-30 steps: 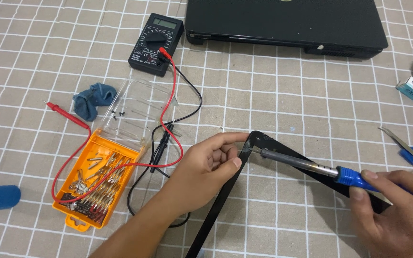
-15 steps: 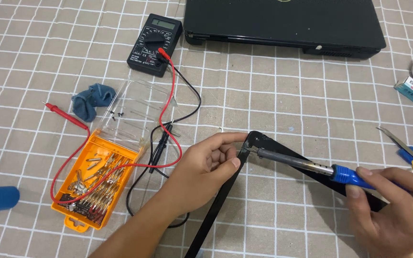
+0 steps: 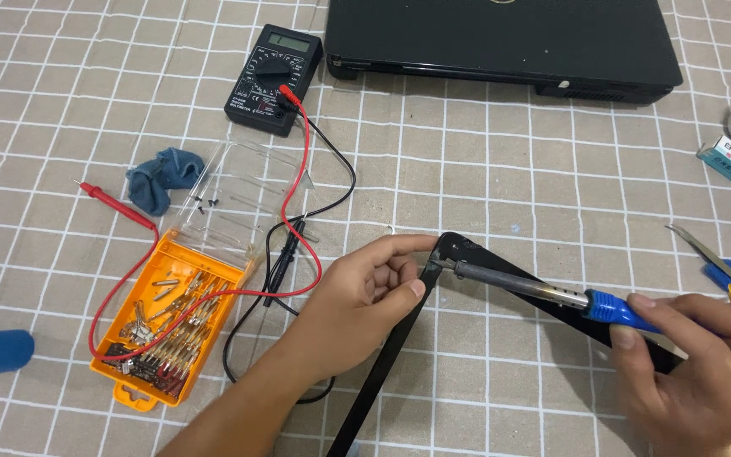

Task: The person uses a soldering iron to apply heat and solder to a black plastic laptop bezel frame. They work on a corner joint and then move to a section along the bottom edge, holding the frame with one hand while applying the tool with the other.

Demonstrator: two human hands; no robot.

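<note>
A beige cloth [image 3: 509, 178] ruled with a white grid covered the whole work surface, lying a little rumpled, and nothing of the room beyond it could be seen. Near the lower middle of that cloth lay a black angled frame piece [image 3: 382, 372], its bent corner uppermost and one arm running down toward the bottom edge. The left hand [image 3: 365, 292] pinched that corner between thumb and forefinger, the other fingers curled loosely beneath. The right hand [image 3: 695, 372] was wrapped around the blue handle of a soldering iron [image 3: 543, 292], fingers pressed close together, and the iron's metal tip touched the frame just beside the left fingertips. To the left sat an open orange parts case [image 3: 167, 330] full of small metal bits, its clear lid [image 3: 239, 199] folded back on the cloth. A black multimeter [image 3: 274, 78] rested farther up, its red lead [image 3: 306, 211] looping down across the case and its black lead trailing beside it. A crumpled blue rag [image 3: 161, 176] lay near the lid, a closed black laptop [image 3: 501, 38] stretched along the top edge, and tweezers [image 3: 708, 254] lay at the far right.
</note>
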